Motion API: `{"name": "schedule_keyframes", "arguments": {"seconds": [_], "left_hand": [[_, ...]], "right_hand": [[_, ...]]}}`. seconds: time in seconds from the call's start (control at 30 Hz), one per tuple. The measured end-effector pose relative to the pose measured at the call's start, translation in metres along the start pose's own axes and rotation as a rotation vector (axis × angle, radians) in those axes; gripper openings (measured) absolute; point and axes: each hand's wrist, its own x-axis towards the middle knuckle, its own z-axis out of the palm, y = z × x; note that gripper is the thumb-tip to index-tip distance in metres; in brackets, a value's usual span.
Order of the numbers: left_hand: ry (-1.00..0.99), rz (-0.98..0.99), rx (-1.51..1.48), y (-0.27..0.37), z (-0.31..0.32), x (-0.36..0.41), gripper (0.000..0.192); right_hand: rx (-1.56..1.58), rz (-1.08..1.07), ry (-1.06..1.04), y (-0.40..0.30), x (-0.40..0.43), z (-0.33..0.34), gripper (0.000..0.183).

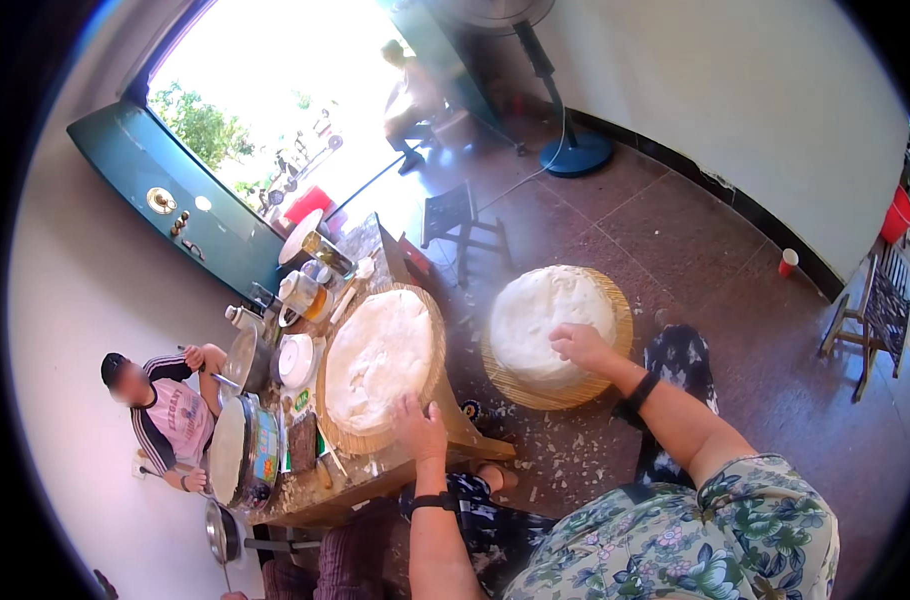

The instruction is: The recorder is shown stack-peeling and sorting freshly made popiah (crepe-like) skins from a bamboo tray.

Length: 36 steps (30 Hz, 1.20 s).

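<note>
Two thick white rounds, seemingly dough, rest on round woven straw mats. One white round (380,356) lies on its mat (438,330) on the wooden table (395,474). My left hand (420,429) is at the near edge of that round, palm down with fingers apart, holding nothing that I can see. The other white round (530,319) sits on a straw mat (621,307) to the right, lower than the table. Over its near right part is my right hand (581,346), fingers curled; whether something small is between them cannot be seen.
A glass pitcher (305,296), metal bowl (246,358) and stacked white plates (297,360) crowd the table's far side. A person (173,409) is beyond a large round pan (230,451). Another person's legs (350,555) are at lower left. A folding stool (455,214) and standing fan (575,154) stand ahead.
</note>
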Motion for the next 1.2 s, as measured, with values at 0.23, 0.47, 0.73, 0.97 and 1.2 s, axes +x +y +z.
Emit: {"name": "schedule_keyframes", "arguments": {"seconds": [0.23, 0.47, 0.73, 0.97, 1.2], "left_hand": [[-0.013, -0.015, -0.01, -0.0005, -0.001, 0.0003, 0.045], [-0.025, -0.031, -0.004, -0.0005, -0.0029, -0.0006, 0.045], [-0.007, -0.013, -0.022, 0.003, -0.0038, 0.0011, 0.045], [0.002, 0.007, -0.046, -0.0035, -0.0004, 0.0005, 0.045], [0.016, 0.013, -0.011, -0.0029, 0.003, 0.0008, 0.044]], "right_hand": [[0.008, -0.01, -0.011, 0.0024, 0.0011, 0.0038, 0.023], [-0.031, -0.011, -0.027, 0.0015, -0.0002, 0.0065, 0.023], [-0.06, 0.002, -0.041, 0.0013, -0.0023, 0.0052, 0.023], [-0.063, -0.012, -0.055, 0.0019, -0.0027, 0.0075, 0.024], [-0.041, 0.007, -0.053, 0.0036, -0.0021, 0.0066, 0.026]]}}
